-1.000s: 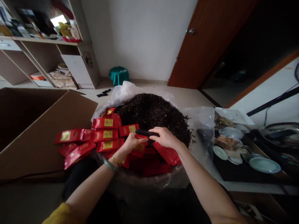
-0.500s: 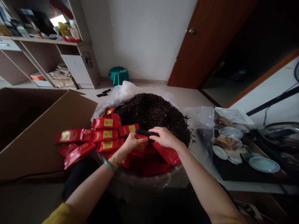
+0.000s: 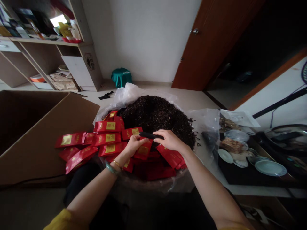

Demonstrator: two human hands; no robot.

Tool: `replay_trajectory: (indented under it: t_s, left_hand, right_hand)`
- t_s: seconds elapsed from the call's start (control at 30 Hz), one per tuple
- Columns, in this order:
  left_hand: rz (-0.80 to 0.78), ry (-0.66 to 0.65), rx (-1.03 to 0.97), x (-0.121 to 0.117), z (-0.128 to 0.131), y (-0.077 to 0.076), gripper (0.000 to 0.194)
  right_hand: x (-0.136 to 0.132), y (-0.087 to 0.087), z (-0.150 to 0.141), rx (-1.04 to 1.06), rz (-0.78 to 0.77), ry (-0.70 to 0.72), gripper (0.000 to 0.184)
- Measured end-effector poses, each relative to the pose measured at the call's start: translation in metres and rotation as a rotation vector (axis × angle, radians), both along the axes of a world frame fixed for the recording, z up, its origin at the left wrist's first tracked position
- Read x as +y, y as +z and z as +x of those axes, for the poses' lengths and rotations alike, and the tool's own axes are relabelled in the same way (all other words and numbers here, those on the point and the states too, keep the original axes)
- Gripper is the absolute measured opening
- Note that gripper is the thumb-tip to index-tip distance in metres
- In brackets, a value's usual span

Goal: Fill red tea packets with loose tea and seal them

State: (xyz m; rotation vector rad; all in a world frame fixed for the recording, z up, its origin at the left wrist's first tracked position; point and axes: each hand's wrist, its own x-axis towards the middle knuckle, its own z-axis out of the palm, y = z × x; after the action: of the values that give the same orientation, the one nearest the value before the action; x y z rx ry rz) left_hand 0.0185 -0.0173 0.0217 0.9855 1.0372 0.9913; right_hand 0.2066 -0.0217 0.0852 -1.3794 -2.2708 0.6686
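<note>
A slim black handheld tool, rounded at its left end, lies across the top of a red packet with a gold label. My right hand is closed round the tool's right end. At the packet's upper left, my left hand is closed on its edge, thumb pointing right beneath the tool. Which kind of tool it is I cannot make out. Behind my hands rises a heap of dark, twisted loose leaves in a clear plastic bag. More red packets lie in front and to the left.
An open cardboard box stands at left. On the right, a dark tray holds a pale dish and small cups. A teal covered stool sits by the wall, near a brown door.
My left thumb has shifted slightly, leaving more of the packet's gold label showing beneath the tool. The tool and my right hand stay almost in place.
</note>
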Motion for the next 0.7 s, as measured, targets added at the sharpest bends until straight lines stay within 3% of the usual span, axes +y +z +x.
replay_trajectory:
  t_s: [0.27,0.4,0.53,0.7]
  left_hand:
    - [-0.014,0.035,-0.137,-0.001,0.002,0.005,0.041]
    - [0.008,0.068,-0.121,-0.002,0.000,0.009,0.034]
    - [0.010,0.107,-0.105,-0.004,-0.001,0.014,0.039]
    - [-0.045,0.136,-0.144,-0.004,0.001,0.017,0.041]
  right_hand:
    - [0.015,-0.010,0.017,0.072,-0.049,-0.185,0.040]
    - [0.029,-0.031,0.034,-0.118,0.021,-0.301,0.039]
    - [0.036,-0.054,0.045,-0.323,0.012,-0.325,0.037]
    - [0.037,-0.064,0.049,-0.453,0.027,-0.371,0.034]
